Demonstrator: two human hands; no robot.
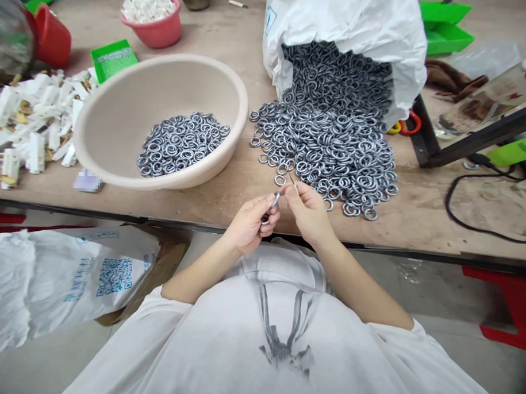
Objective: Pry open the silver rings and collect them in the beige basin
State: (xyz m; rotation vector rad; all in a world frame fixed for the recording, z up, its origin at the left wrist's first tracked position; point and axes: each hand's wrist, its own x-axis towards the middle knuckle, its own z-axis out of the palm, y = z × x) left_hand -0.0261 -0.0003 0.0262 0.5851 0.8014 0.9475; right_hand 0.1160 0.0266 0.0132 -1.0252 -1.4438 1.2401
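Observation:
Grey rings [275, 200], at least two of them, are held in the closed fingers of my left hand [250, 224], just over the table's front edge. My right hand [309, 214] pinches a thin pointed tool [292, 179], whose tip sticks up past the fingers; its exact kind is unclear. The fingertips of both hands nearly meet at the upper ring. Beyond my right hand, a heap of the same rings [338, 145] spills from a white sack [342, 13] lying on its side. To the left stands a beige basin [115, 105] with more rings [182, 145] in it.
White plastic pieces [38, 137] lie at the left, near a green tray [116, 68]. A pink bowl [159, 35] of white parts stands behind. A black metal frame [485, 133] and a cable [452, 209] are at the right. Another white sack [39, 287] lies below the table.

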